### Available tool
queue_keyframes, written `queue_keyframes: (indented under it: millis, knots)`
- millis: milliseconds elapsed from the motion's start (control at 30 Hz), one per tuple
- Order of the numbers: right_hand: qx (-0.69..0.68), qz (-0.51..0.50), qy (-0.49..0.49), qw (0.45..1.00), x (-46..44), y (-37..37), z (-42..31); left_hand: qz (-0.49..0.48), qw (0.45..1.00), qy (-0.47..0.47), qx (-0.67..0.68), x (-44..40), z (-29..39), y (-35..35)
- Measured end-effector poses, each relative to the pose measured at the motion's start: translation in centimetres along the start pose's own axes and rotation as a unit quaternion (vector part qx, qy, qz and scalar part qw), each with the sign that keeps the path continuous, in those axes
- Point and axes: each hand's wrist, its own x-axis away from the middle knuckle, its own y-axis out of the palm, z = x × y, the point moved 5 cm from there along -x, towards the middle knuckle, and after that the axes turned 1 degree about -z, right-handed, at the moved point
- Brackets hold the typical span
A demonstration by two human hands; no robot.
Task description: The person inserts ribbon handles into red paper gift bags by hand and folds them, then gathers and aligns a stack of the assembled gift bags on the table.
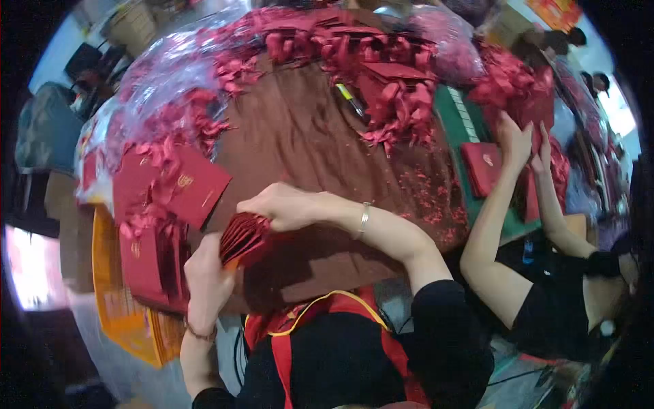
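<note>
Yellow piping (335, 293) edges a red apron (282, 361); both hands (210, 271) (285, 206) clasp a pleated bundle (242, 238) over wrinkled cloth (286, 116).

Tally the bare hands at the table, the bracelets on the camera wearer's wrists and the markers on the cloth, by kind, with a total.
Hands: 4 (wearer's left hand and right hand, co-worker's two hands)
Bracelets: 2 (left-wrist bracelet, right-wrist bangle)
Marker: 1
Total: 7
</note>
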Motion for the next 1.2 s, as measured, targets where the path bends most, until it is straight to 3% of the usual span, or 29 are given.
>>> queue_keyframes:
  millis: [100,167,200,233,300,367,400,500,667,800,833,933,1000,1100,1133,1200]
  knots:
    - [-0.084,-0.138,0.076,0.984,-1.1,-1.0,-0.8,-0.024,0.995,-0.023,0.091,-0.9,0.2,-1.6]
    - [-0.300,-0.119,0.039,0.946,-1.6,-1.1,0.8,-0.028,0.990,-0.054,0.126,-0.5,-1.5,-2.5]
    - [-0.467,-0.106,0.088,0.874,-2.1,0.1,4.2,-0.024,0.989,-0.077,0.125,-0.2,-2.0,-3.3]
    - [-0.507,-0.055,0.190,0.839,-2.9,-0.6,5.0,-0.025,0.981,-0.101,0.164,0.2,-2.8,-3.8]
    - [-0.427,0.033,0.319,0.845,-4.9,0.3,10.3,-0.036,0.976,-0.118,0.180,1.0,-4.2,-4.3]
    - [-0.163,0.095,0.298,0.936,-6.5,1.1,13.6,-0.047,0.983,-0.082,0.157,1.5,-4.6,-4.0]
    - [-0.070,0.094,0.285,0.951,-7.8,1.7,14.8,-0.057,0.971,-0.117,0.199,1.3,-4.1,-3.9]
    - [0.019,0.098,0.370,0.924,-9.8,1.8,13.7,-0.037,0.973,-0.105,0.202,2.0,-5.6,-2.6]
    - [-0.012,0.069,0.421,0.904,-11.5,2.9,14.7,-0.036,0.960,-0.142,0.237,2.0,-6.4,-2.4]
    - [0.016,0.113,0.378,0.919,-12.6,3.3,15.1,-0.072,0.964,-0.117,0.227,1.8,-5.8,-1.2]
    - [0.014,0.077,0.423,0.903,-12.9,3.5,14.9,-0.074,0.968,-0.114,0.211,2.1,-5.7,-1.0]
    - [0.026,0.093,0.405,0.909,-13.2,4.2,14.3,-0.094,0.947,-0.134,0.277,3.0,-5.7,-0.7]
    - [-0.036,0.131,0.380,0.915,-13.0,5.2,15.9,-0.078,0.937,-0.130,0.314,3.3,-5.6,-0.7]
    - [-0.369,0.160,0.289,0.869,-11.8,5.6,14.5,-0.074,0.936,-0.129,0.321,3.8,-5.9,-0.7]
    - [-0.464,0.137,0.265,0.834,-11.0,5.2,13.5,-0.088,0.929,-0.130,0.334,3.8,-5.9,-0.7]
    - [-0.619,0.199,0.253,0.716,-7.8,4.1,12.1,-0.104,0.930,-0.110,0.336,3.7,-6.0,-0.2]
